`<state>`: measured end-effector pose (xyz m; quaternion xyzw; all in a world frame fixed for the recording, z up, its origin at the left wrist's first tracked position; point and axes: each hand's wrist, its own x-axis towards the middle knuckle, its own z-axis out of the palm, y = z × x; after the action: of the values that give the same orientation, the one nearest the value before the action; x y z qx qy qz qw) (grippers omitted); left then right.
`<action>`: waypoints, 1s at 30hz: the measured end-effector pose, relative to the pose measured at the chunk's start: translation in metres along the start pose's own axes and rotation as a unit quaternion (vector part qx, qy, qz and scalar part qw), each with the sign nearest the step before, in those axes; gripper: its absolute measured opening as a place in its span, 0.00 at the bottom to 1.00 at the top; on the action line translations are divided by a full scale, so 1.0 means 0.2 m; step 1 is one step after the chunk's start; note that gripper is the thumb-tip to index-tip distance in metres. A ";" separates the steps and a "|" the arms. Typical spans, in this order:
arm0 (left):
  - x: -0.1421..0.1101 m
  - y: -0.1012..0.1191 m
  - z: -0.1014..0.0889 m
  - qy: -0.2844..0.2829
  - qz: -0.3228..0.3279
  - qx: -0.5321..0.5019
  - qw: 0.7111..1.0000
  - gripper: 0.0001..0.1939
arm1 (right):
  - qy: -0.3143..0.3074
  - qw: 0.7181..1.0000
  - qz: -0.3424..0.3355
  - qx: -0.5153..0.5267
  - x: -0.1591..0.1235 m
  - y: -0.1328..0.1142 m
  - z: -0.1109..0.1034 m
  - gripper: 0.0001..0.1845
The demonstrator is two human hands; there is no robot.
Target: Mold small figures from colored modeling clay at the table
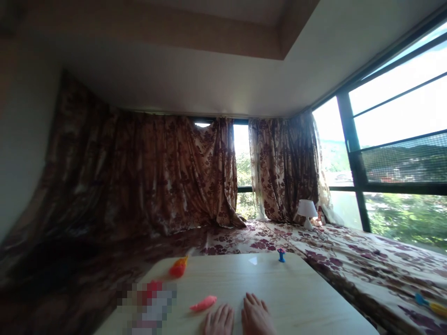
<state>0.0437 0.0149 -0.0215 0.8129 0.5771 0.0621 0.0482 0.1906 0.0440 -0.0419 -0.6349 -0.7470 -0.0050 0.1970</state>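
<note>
While the left hand (219, 320) and right hand (257, 317) lie flat and unclenched, palms down, at bottom centre of the frame, a pink, tapered object (203, 304) sits just beside the left one on the pale, wood-grained tabletop (303, 298); farther up, left of centre, rests a rounded red-and-orange object (178, 268).

The far side is hung with a wide brown floral curtain (150, 172), its lower left part lost in shadow. A narrow window (243, 160) is left uncovered between it and a second patterned curtain (277, 167). Near the latter's foot, a white lamp (307, 208) is set on a flower-printed cloth (352, 253); just beside it, a small object (320, 216) is seen, perhaps too blurred to be named. On the right, green trees (412, 216) are framed by a dark-edged window (394, 144).
</note>
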 end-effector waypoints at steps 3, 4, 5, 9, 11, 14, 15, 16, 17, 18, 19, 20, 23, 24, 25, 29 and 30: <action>-0.01 0.01 -0.02 0.000 0.004 0.006 1.000 0.29 | 0.035 0.999 0.010 -0.015 0.01 0.05 -0.06 0.23; -0.02 0.01 -0.03 -0.001 0.005 0.005 1.000 0.29 | 0.034 0.999 0.008 -0.022 0.01 0.08 -0.08 0.23; -0.02 0.02 -0.04 -0.001 0.008 0.003 1.000 0.29 | 0.030 0.999 0.000 -0.030 0.00 0.11 -0.09 0.22; -0.05 0.02 -0.04 -0.001 0.023 -0.013 1.000 0.31 | -0.023 0.999 -0.021 -0.039 -0.11 0.17 -0.11 0.25; -0.07 0.01 -0.03 0.013 0.032 -0.016 0.999 0.35 | -0.055 0.998 -0.014 -0.030 -0.18 0.15 -0.12 0.26; -0.09 0.00 0.01 0.044 0.043 -0.020 0.998 0.44 | -0.053 0.998 -0.017 -0.023 -0.26 0.07 -0.12 0.28; -0.10 0.00 0.02 0.049 0.044 -0.024 0.998 0.45 | -0.046 0.999 -0.020 -0.022 -0.26 0.04 -0.12 0.28; -0.10 0.00 0.02 0.050 0.045 -0.029 0.997 0.46 | -0.041 0.999 -0.024 -0.019 -0.25 0.02 -0.11 0.28; -0.10 0.00 0.02 0.050 0.044 -0.031 0.997 0.46 | -0.039 0.999 -0.027 -0.016 -0.24 -0.01 -0.11 0.28; -0.10 0.00 0.02 0.049 0.042 -0.032 0.997 0.46 | -0.035 0.999 -0.025 -0.012 -0.21 -0.04 -0.11 0.27; -0.10 0.01 0.01 0.047 0.041 -0.031 0.998 0.46 | -0.029 0.999 -0.022 -0.007 -0.18 -0.06 -0.11 0.26; -0.10 0.01 0.01 0.046 0.039 -0.029 0.998 0.47 | -0.023 1.000 -0.014 -0.001 -0.14 -0.08 -0.11 0.25; -0.10 0.02 -0.01 0.047 0.032 -0.025 0.998 0.48 | -0.015 1.000 0.016 0.012 -0.04 -0.10 -0.12 0.24; -0.10 0.02 -0.01 0.051 0.033 -0.026 0.998 0.48 | -0.021 0.999 0.020 0.013 -0.01 -0.10 -0.14 0.24; -0.10 0.02 0.00 0.056 0.036 -0.028 0.997 0.47 | -0.029 0.999 0.022 0.011 0.01 -0.09 -0.15 0.25; -0.08 -0.02 0.04 0.068 0.059 -0.032 0.995 0.46 | -0.051 0.999 0.014 -0.004 0.00 0.01 -0.19 0.25; -0.08 -0.03 0.05 0.067 0.062 -0.032 0.995 0.47 | -0.052 0.999 0.011 -0.010 -0.03 0.03 -0.20 0.25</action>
<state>0.0345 0.0024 -0.0329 0.8392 0.5254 0.1372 0.0314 0.2092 0.0290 -0.0094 -0.6444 -0.7492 0.0223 0.1515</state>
